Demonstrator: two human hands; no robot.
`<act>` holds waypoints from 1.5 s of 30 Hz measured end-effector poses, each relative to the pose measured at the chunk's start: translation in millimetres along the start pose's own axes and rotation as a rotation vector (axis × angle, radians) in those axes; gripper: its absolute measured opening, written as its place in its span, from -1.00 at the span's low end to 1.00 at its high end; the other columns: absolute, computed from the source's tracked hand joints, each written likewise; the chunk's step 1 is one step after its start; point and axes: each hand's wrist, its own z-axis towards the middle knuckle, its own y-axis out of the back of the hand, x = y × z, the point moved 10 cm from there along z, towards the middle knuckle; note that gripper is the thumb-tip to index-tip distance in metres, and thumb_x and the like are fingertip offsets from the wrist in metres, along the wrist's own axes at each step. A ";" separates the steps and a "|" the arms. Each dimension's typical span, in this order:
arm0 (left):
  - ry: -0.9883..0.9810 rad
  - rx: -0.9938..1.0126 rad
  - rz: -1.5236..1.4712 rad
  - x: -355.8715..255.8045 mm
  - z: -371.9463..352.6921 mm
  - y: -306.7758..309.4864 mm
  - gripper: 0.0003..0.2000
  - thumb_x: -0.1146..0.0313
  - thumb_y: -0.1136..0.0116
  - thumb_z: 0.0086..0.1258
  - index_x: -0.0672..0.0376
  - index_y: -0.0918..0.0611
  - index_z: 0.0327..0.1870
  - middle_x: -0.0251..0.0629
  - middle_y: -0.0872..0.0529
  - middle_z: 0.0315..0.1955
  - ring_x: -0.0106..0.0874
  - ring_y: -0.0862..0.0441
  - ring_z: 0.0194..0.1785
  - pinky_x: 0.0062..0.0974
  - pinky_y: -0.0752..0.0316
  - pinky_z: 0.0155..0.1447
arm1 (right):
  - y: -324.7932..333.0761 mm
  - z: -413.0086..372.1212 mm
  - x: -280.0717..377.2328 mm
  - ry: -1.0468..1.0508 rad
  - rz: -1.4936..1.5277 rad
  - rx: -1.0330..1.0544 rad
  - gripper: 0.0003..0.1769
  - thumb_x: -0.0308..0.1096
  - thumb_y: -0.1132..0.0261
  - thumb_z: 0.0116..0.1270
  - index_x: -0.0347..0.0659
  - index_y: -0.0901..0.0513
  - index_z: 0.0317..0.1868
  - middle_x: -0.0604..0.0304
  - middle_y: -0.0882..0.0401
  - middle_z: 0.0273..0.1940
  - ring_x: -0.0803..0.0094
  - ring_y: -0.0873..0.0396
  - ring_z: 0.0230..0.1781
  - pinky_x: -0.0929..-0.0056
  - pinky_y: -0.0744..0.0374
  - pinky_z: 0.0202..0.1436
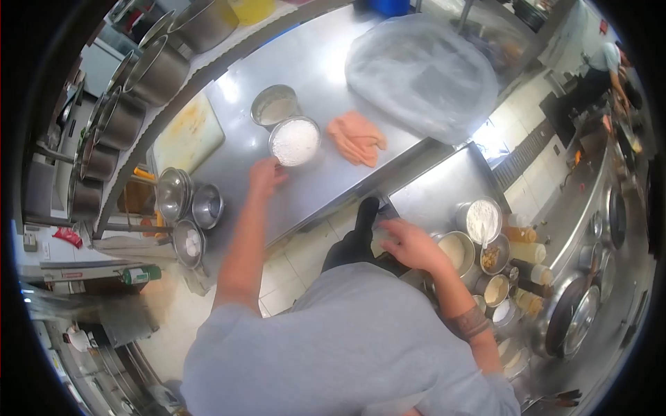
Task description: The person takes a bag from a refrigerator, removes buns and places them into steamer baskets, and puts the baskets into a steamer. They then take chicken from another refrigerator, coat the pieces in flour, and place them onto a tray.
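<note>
My left hand [266, 177] reaches over the steel table, its fingertips right at the near rim of a round metal container heaped with white powder [295, 141]. The thumb stands apart from the fingers. Just behind is a second metal container [275, 105] with pale contents, and a crumpled orange cloth [356, 139] lies to the right. My right hand [409, 243] hovers with fingers apart near the lower counter, holding nothing. Closest to it is a metal bowl of pale yellowish contents [455, 251]; beyond that is a container of white powder [483, 219] with a utensil in it.
A large clear plastic-covered thing [423, 75] takes up the table's far right. To the left are a cutting board [189, 135], stacked steel bowls [173, 194] and a shelf of metal pots [158, 71]. Bottles [531, 252] and a wok [572, 315] stand right. Another person [605, 66] works far right.
</note>
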 end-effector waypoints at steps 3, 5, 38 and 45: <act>-0.002 0.090 0.120 3.3 10.9 -8.8 -0.67 0.44 -0.18 0.36 0.49 -0.60 0.06 -0.01 -0.69 -0.04 -0.18 -0.71 -0.01 -0.17 -0.78 0.06 | -13.9 0.7 -9.1 -0.047 0.125 -0.004 -0.52 -0.18 -0.33 0.50 -0.28 -0.63 0.30 -0.13 -0.69 0.15 0.03 -0.71 0.08 0.16 -0.65 0.18; -0.051 0.104 0.117 -5.5 15.9 -17.9 -0.70 0.46 -0.18 0.31 0.52 -0.62 -0.03 -0.01 -0.70 -0.14 -0.17 -0.73 -0.12 -0.15 -0.79 -0.01 | -14.8 6.6 -17.6 -0.096 0.195 -0.008 -0.52 -0.18 -0.33 0.51 -0.29 -0.64 0.29 -0.12 -0.70 0.15 0.06 -0.72 0.08 0.18 -0.65 0.18; -0.324 0.990 0.224 -74.0 -6.9 -383.5 -0.75 0.29 -0.20 0.56 0.33 -0.72 -0.02 -0.12 -0.81 -0.14 -0.33 -0.79 -0.07 -0.37 -0.65 0.04 | 235.3 129.9 -193.5 -0.191 1.070 -1.090 -0.36 -0.09 -0.12 0.71 -0.32 -0.29 0.58 -0.13 -0.45 0.43 0.11 -0.58 0.35 0.18 -0.66 0.36; 0.056 -0.028 -0.511 -29.7 16.1 -87.5 -0.44 0.10 -0.17 0.63 0.30 -0.29 0.41 0.09 -0.43 0.35 0.03 -0.67 0.20 -0.08 -0.72 0.22 | 93.2 60.4 -169.2 -0.364 1.264 -0.746 -0.57 -0.17 -0.19 0.66 -0.34 -0.53 0.30 -0.01 -0.68 0.05 0.27 -0.72 -0.03 0.27 -0.74 0.06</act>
